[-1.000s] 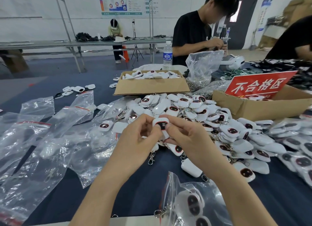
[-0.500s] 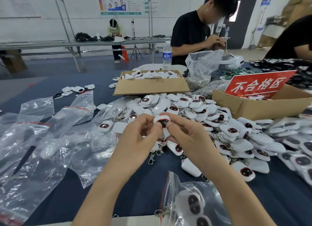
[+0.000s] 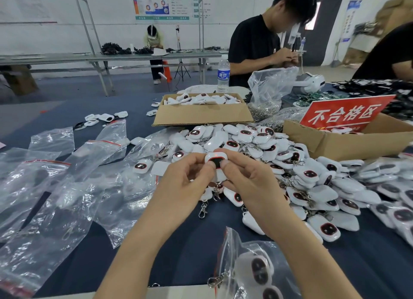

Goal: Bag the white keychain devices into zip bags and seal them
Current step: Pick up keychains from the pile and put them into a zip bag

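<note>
On the dark blue table (image 3: 190, 249) we see clear zip bags (image 3: 55, 198) spread at the left and a heap of white keychains (image 3: 301, 175) at the right, with one filled bag (image 3: 252, 272) at the near edge. Above the heap's near side, our left hand (image 3: 181, 187) and right hand (image 3: 250, 182) pinch one keychain (image 3: 215, 160) between thumbs and fingertips, its dark face up.

The left hand (image 3: 185, 182) and right hand (image 3: 250, 182) are bare, with short, plain thumbnails (image 3: 211, 164). Both forearms (image 3: 143, 249) are uncovered down to the lower edge.
</note>
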The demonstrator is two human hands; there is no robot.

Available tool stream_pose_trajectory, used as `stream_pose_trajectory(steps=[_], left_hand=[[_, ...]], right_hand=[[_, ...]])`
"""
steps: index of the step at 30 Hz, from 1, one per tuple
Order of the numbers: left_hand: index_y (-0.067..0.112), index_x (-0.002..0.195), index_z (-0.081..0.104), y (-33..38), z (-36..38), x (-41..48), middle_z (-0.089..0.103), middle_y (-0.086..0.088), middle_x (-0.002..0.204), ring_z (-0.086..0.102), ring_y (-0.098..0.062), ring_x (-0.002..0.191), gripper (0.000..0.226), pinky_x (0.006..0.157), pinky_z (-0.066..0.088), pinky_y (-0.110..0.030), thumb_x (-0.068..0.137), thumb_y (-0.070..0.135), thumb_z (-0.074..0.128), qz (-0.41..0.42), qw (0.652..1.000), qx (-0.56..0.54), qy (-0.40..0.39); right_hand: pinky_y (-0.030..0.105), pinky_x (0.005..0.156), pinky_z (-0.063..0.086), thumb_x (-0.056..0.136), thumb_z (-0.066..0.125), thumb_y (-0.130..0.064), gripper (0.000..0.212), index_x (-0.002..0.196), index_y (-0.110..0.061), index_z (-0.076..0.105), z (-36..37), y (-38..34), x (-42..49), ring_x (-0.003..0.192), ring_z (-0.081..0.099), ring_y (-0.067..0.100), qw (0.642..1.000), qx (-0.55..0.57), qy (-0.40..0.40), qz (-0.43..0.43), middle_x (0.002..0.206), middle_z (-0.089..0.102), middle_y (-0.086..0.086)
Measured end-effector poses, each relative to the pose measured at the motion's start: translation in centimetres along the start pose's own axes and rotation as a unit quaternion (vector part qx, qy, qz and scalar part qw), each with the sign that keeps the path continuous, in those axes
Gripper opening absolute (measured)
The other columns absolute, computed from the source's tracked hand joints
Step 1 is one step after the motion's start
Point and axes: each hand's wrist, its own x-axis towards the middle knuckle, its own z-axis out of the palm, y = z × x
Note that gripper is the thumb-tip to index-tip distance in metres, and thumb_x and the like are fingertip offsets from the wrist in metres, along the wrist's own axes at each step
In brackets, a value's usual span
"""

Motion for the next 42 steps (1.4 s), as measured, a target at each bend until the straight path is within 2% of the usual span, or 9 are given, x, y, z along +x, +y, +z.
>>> stream_pose_trajectory(steps=[3,6,9,14,19,29,34,39,42], left_hand=[[0.03,0.108,0.069,-0.2,0.1,0.0,0.075,0.008,0.092,0.071,-0.014,0.088,0.015,0.073,0.052,-0.022,0.098,0.02,0.063,-0.008,1.0,0.01,-0.013],[0.033,0.108,0.066,-0.4,0.2,0.0,0.074,0.009,0.095,0.07,-0.013,0.088,0.018,0.078,0.056,-0.03,0.096,0.021,0.066,-0.001,0.999,0.037,-0.011],[0.032,0.108,0.066,-0.4,0.2,0.0,0.074,0.008,0.094,0.068,-0.009,0.087,0.018,0.076,0.054,-0.023,0.095,0.02,0.067,0.008,0.999,0.039,-0.006],[0.03,0.108,0.068,-0.3,0.4,0.1,0.075,0.004,0.094,0.069,-0.017,0.087,0.017,0.076,0.054,-0.02,0.094,0.019,0.068,0.009,1.0,0.022,-0.003],[0.029,0.109,0.068,-0.3,0.4,0.0,0.075,-0.001,0.097,0.068,-0.025,0.093,0.018,0.087,0.056,-0.036,0.094,0.019,0.068,0.007,1.0,0.017,-0.01],[0.034,0.111,0.066,-0.6,0.8,0.1,0.074,0.007,0.097,0.069,-0.012,0.09,0.019,0.079,0.053,-0.022,0.096,0.023,0.067,0.005,1.0,0.027,0.008],[0.06,0.121,0.056,-0.6,1.0,0.1,0.054,0.017,0.105,0.058,0.002,0.101,0.043,0.086,0.043,-0.007,0.102,0.022,0.056,0.094,0.981,0.16,0.056],[0.053,0.112,0.062,-0.2,0.5,0.0,0.053,0.024,0.103,0.056,0.0,0.103,0.034,0.076,0.052,-0.021,0.098,0.022,0.063,0.182,0.949,0.232,0.113],[0.046,0.098,0.064,0.1,0.6,0.0,0.059,0.023,0.1,0.059,0.002,0.098,0.029,0.072,0.054,-0.023,0.093,0.018,0.07,0.188,0.944,0.231,0.138]], right_hand=[[0.026,0.084,0.059,0.103,0.052,-0.013,0.044,0.097,-0.051,0.074,0.0,0.3,0.0,0.095,0.073,0.013,1.0,0.011,-0.003,-0.001,0.097,0.077,-0.005],[0.025,0.088,0.057,0.103,0.053,-0.011,0.038,0.101,-0.042,0.074,0.0,0.6,0.1,0.103,0.072,0.014,0.999,0.036,0.004,0.01,0.104,0.077,-0.006],[0.025,0.09,0.057,0.103,0.052,-0.008,0.034,0.107,-0.036,0.071,0.0,0.7,0.1,0.105,0.071,0.012,0.999,0.046,0.008,0.014,0.106,0.077,-0.006],[0.014,0.078,0.054,0.102,0.051,-0.005,0.035,0.105,-0.034,0.07,0.0,0.6,0.1,0.098,0.072,0.006,0.998,0.057,0.012,0.01,0.098,0.078,-0.01],[0.02,0.084,0.056,0.102,0.051,-0.004,0.034,0.106,-0.032,0.07,0.1,0.6,0.1,0.102,0.072,0.012,0.998,0.061,0.015,0.012,0.102,0.078,-0.005],[0.018,0.082,0.056,0.102,0.052,-0.007,0.033,0.107,-0.034,0.07,0.0,1.0,0.2,0.101,0.072,0.009,0.998,0.056,0.021,0.016,0.102,0.078,-0.008],[0.028,0.094,0.056,0.095,0.066,-0.016,0.032,0.118,-0.037,0.064,-0.7,1.1,0.4,0.112,0.067,0.009,0.999,0.025,0.037,-0.008,0.121,0.07,-0.011],[0.024,0.085,0.057,0.091,0.07,-0.013,0.016,0.104,-0.023,0.069,-0.7,0.9,0.4,0.091,0.072,0.009,0.996,0.056,0.057,-0.031,0.097,0.076,-0.006],[0.02,0.084,0.055,0.087,0.07,-0.012,0.015,0.1,-0.02,0.068,-0.9,0.6,0.3,0.094,0.071,0.01,0.994,0.086,0.042,-0.052,0.099,0.076,-0.003]])
